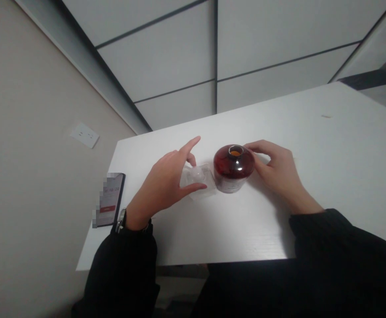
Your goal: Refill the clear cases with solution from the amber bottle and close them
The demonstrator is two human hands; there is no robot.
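Right hand (277, 170) grips open brown bottle (233, 170), steadying; left hand (166, 183) pinches clear cap (198, 179) just beside it, forefinger raised.

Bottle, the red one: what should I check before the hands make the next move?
1. Is the bottle upright on the table: ok.
2. Is its mouth uncovered: ok.
3. Does the right hand steady its side: ok.
4. Does the left hand grip the clear cap beside it: ok.
5. Is the phone away from the table edge: not ok, it lies right at it.
6. How full it is: cannot tell.
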